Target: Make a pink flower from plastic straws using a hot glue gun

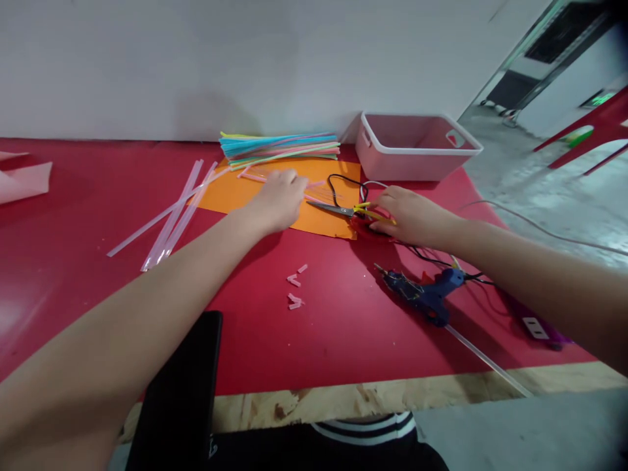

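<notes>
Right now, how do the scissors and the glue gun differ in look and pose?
The scissors have grey blades and yellow on the handles; the glue gun is dark blue. The right hand's fingers are at the scissors' handles, while the glue gun lies untouched. The scissors' blades extend over the orange sheet; the glue gun sits nearer the table's front edge. Both point leftward.

Red tabletop [343,340] lies open between pink scraps [295,301] and the obstructing glue gun [426,294].

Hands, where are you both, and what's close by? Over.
Left hand over orange sheet. Right hand at handles of scissors. Blue glue gun lying near right forearm.
</notes>
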`<state>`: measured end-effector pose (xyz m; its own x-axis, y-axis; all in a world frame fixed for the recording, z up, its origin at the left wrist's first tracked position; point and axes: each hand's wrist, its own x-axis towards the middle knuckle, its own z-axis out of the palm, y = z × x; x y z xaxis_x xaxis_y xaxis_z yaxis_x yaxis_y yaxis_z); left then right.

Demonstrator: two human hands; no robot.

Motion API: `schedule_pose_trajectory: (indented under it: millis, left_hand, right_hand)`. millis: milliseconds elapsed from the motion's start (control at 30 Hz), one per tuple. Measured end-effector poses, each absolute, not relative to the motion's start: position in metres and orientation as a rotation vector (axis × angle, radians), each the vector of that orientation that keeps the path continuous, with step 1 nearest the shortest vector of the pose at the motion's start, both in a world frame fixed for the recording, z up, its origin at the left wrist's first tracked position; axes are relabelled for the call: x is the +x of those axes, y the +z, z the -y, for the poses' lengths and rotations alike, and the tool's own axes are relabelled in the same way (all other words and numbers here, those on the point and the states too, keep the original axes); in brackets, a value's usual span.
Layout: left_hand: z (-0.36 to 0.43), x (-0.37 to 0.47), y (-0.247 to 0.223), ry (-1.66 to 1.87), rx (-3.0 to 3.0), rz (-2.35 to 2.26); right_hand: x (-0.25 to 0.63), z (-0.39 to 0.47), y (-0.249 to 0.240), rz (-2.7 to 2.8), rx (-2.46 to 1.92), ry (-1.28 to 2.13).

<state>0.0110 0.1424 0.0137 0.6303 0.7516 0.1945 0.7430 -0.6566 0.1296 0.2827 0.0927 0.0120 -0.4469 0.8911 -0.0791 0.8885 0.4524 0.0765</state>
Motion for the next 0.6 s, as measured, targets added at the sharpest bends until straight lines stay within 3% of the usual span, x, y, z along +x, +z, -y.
schedule_pose_trajectory:
  millis: [167, 367, 600]
  left_hand:
    - [-0.137, -0.021, 0.019, 0.345, 2.777, -1.518]
    - [-0.093, -0.134, 0.048, 0.129, 2.438, -2.044]
    - [-0.054, -0.179, 0.016, -0.109, 2.141, -1.955]
  right_hand:
    - [0.321, -0.027, 0.029, -2.628, 1.466, -0.083]
    - [0.366, 0.041, 0.009, -2.645, 1.489, -0.259]
    - [0.359, 0.040, -0.020, -2.683, 1.537, -0.252]
